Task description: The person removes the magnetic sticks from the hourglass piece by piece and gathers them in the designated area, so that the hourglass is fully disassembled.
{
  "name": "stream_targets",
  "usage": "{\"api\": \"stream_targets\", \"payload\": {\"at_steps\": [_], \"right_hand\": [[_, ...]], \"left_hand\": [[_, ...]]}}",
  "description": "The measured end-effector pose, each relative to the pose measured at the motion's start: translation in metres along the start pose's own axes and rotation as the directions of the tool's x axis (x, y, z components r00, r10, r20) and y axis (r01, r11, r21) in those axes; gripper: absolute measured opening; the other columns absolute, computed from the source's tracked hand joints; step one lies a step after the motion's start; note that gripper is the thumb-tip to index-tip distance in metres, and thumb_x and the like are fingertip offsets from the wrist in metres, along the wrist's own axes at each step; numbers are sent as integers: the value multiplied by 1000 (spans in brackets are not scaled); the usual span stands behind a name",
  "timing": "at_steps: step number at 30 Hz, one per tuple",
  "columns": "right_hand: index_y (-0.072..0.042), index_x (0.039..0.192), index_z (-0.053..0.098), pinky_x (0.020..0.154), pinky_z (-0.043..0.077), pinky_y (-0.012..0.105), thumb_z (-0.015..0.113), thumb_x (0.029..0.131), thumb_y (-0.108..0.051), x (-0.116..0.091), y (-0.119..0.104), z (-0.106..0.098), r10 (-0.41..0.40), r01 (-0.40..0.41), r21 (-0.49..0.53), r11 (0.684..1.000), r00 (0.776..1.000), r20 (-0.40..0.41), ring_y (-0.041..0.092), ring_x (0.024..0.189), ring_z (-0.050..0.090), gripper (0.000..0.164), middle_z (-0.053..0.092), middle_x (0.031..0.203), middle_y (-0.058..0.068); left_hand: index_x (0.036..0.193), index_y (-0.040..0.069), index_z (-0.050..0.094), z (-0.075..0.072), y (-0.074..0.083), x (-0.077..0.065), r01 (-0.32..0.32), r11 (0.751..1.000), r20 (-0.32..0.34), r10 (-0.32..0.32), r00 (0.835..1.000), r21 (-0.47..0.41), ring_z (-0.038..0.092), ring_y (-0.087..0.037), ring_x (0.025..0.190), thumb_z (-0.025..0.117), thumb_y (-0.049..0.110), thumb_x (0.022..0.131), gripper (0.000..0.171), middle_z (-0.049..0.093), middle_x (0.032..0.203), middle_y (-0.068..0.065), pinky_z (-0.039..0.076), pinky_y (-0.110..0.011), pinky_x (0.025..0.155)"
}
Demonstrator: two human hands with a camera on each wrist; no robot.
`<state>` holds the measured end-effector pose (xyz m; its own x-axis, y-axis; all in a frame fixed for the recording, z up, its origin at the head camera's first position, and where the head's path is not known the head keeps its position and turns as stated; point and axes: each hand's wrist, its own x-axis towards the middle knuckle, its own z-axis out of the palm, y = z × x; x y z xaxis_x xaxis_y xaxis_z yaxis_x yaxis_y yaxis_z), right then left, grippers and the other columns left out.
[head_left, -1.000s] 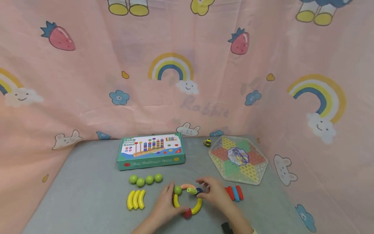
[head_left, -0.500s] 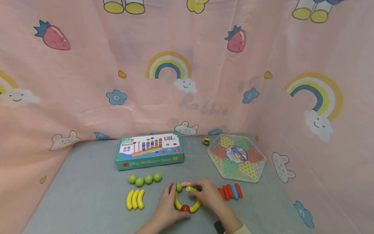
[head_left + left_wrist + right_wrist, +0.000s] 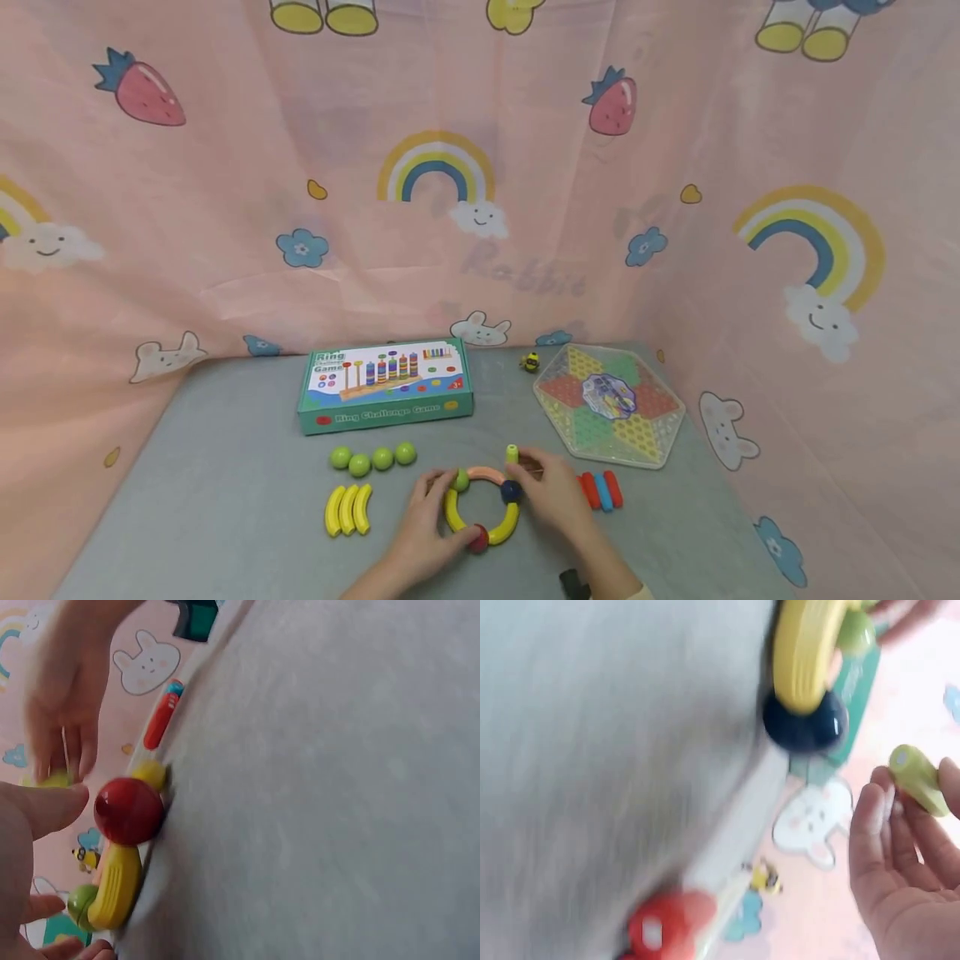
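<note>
A ring of toy beads lies on the grey table: yellow curved pieces (image 3: 504,525), a pink curved piece (image 3: 486,474), a green ball (image 3: 460,481), a dark blue ball (image 3: 511,492) and a red ball (image 3: 477,540). My left hand (image 3: 422,529) spans the ring's left side, fingers by the green ball and thumb by the red one. Between thumb and fingertips my right hand (image 3: 553,490) pinches a short light green cylinder (image 3: 919,780). It stands upright just beyond the dark blue ball in the head view and apart from the ring in the right wrist view.
Several green balls (image 3: 382,458) and yellow curved pieces (image 3: 347,511) lie left of the ring. Red and blue pieces (image 3: 604,492) lie at right. Behind are a Ring Challenge Game box (image 3: 386,387), a small bee toy (image 3: 530,362) and a hexagonal board (image 3: 611,405).
My right hand has carried the light green cylinder from over the ring to beyond its upper right, turning it upright. The dark blue ball shows again. My left hand stays at the ring.
</note>
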<state>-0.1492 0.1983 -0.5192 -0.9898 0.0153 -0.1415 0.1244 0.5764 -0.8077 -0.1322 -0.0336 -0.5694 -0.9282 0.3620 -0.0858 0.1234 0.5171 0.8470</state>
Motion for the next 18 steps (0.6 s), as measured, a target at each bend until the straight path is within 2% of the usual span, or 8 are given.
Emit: {"api": "stream_targets", "payload": {"at_steps": [3, 8, 13, 18], "right_hand": [[-8, 128, 66, 89, 57, 40, 69, 96, -32, -2, 4, -15, 42, -44, -25, 999, 997, -70, 18, 102, 67, 40, 71, 109, 1], [-4, 121, 66, 80, 57, 37, 72, 94, -36, -8, 23, -48, 95, -110, -71, 991, 979, -182, 18, 92, 67, 43, 71, 103, 6], [4, 113, 65, 64, 54, 32, 71, 94, -31, -11, 55, -83, 185, -215, -118, 969, 957, -224, 22, 84, 67, 41, 71, 97, 13], [8, 114, 63, 63, 53, 34, 70, 95, -26, -8, 80, -102, 249, -291, -170, 941, 940, -234, 24, 82, 63, 40, 68, 96, 19]], "left_hand": [[147, 14, 47, -2, -6, -1, -28, 997, -37, 31, 999, 67, 47, -29, 132, 76, 38, 88, 70, 45, 143, -8, 43, -55, 108], [137, 13, 52, -2, -11, -2, -67, 986, -70, 78, 994, 151, 50, -25, 128, 78, 29, 84, 61, 55, 135, -3, 44, -51, 108], [128, 12, 57, -2, -10, -4, -92, 979, -78, 107, 991, 182, 50, -27, 126, 80, 24, 82, 52, 58, 130, -3, 44, -52, 107], [130, 10, 59, -3, -8, -5, -121, 967, -97, 145, 985, 223, 52, -28, 125, 80, 23, 82, 54, 60, 131, -5, 45, -52, 107]]}}
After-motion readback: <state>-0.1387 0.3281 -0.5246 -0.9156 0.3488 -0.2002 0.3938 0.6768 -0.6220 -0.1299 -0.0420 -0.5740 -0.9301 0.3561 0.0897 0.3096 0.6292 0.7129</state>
